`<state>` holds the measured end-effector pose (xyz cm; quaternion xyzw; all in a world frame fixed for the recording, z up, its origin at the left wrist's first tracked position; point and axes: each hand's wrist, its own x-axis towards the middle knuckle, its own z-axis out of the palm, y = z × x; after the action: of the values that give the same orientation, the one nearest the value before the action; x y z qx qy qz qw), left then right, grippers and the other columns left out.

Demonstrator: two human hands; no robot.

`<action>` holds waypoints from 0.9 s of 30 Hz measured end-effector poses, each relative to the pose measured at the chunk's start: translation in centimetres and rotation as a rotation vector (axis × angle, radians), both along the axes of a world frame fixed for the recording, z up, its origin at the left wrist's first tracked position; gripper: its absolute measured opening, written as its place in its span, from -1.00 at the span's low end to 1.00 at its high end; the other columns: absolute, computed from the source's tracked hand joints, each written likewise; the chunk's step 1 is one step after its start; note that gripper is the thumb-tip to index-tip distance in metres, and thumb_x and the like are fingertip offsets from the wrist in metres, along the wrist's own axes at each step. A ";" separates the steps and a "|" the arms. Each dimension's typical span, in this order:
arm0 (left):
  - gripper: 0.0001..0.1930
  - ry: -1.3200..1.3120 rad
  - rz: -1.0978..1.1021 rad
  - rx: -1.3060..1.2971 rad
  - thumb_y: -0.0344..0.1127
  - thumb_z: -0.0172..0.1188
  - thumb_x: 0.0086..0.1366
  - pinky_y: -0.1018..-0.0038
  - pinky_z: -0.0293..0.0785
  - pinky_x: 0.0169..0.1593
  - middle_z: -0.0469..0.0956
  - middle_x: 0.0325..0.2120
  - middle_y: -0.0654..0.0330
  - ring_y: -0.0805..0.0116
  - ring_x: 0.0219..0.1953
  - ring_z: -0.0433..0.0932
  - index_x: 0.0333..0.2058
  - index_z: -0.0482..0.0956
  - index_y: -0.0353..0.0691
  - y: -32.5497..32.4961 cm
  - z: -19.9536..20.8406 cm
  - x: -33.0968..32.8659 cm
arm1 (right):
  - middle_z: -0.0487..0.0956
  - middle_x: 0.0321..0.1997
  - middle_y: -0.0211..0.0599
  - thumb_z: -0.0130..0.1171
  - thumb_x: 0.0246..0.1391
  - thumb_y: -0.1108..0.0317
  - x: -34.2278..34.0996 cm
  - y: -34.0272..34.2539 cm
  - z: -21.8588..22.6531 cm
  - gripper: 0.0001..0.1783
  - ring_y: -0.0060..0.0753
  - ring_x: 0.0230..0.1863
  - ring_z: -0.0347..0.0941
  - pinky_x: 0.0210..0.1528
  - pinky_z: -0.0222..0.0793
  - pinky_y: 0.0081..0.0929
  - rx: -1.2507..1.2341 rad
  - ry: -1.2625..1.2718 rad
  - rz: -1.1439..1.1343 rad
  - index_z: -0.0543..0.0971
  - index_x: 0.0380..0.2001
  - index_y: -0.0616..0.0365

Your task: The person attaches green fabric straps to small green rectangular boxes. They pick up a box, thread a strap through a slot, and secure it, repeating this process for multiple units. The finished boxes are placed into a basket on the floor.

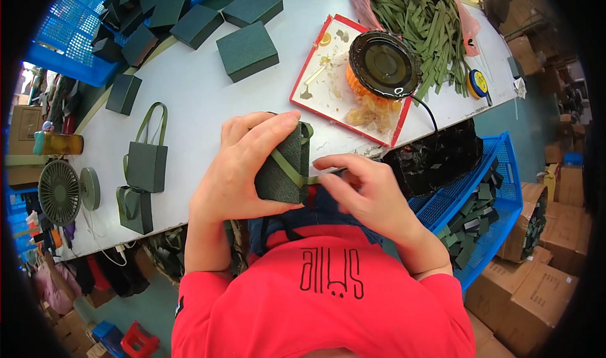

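My left hand (237, 162) is wrapped round a small dark green box (278, 175), thumb and fingers on opposite sides. A flat olive-green ribbon (288, 168) crosses the box face, and a loop of it shows at the upper edge. At the box's right side, my right hand (366, 190) has thumb and index finger closed at the ribbon's end; their tips partly hide it. On the table to the left stand two finished-looking dark green boxes with ribbon handles, an upper box (147, 167) and a lower box (136, 210).
A black pot of brownish liquid (385, 64) stands on an orange base in a red-rimmed white tray (338, 127). Behind it lies a heap of green ribbons (423, 23). Plain green boxes (247, 50) sit at the back. A fan (60, 192) stands left, a blue crate (505, 200) right.
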<state>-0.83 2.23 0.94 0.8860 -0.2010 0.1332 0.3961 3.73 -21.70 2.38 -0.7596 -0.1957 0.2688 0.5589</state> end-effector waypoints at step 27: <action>0.05 0.005 -0.023 -0.121 -0.25 0.62 -0.35 0.18 0.23 0.24 0.45 0.22 0.14 0.02 0.19 0.38 0.25 0.36 -0.20 -0.3 -2.0 -0.2 | 0.45 -0.37 -0.20 0.27 -0.05 0.48 1.3 0.3 -3.2 -0.76 -0.18 -0.41 0.45 -0.40 0.45 -0.31 0.070 -1.062 0.430 0.52 -0.27 0.27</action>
<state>-1.04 1.94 -1.11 0.8583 -0.2018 0.1385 0.4510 5.05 -21.40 -0.81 -0.7146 -0.6085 -0.0486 0.3416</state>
